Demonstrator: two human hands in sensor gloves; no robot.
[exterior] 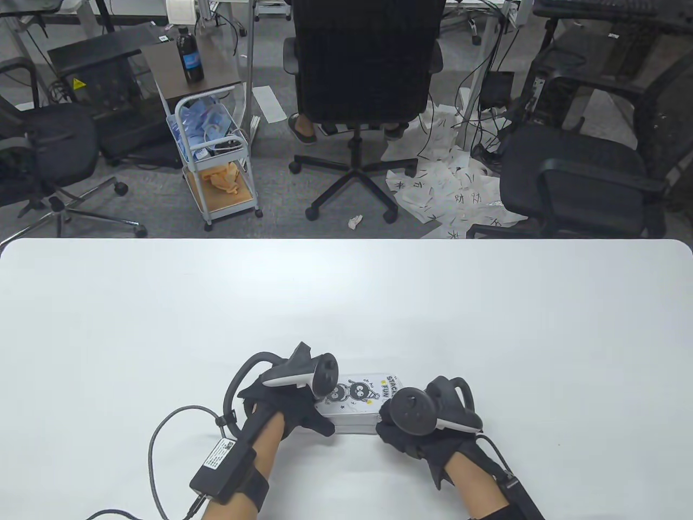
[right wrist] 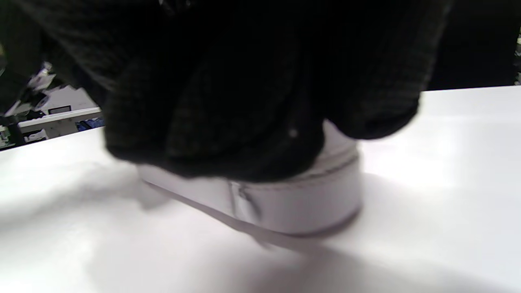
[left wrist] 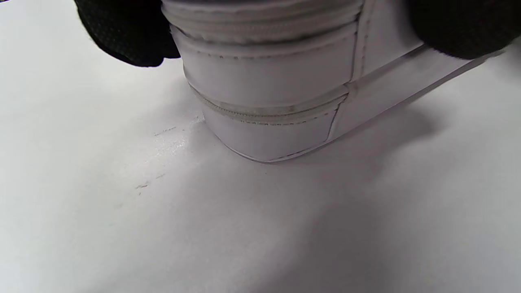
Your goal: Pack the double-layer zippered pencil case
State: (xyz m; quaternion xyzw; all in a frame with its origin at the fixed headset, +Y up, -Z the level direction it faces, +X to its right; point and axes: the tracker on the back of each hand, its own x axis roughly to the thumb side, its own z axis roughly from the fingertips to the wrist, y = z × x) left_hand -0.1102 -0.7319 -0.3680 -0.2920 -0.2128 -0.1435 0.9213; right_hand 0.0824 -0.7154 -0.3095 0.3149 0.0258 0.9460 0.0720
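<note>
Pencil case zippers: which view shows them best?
Left wrist view: both zipper lines on the pencil case run sharp across its end. The right wrist view shows one blurred zipper under the right hand; the table view shows only the printed top.

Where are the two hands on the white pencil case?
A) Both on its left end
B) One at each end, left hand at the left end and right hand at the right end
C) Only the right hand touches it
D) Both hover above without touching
B: in the table view the left hand holds the left end of the pencil case and the right hand holds its right end.
</note>
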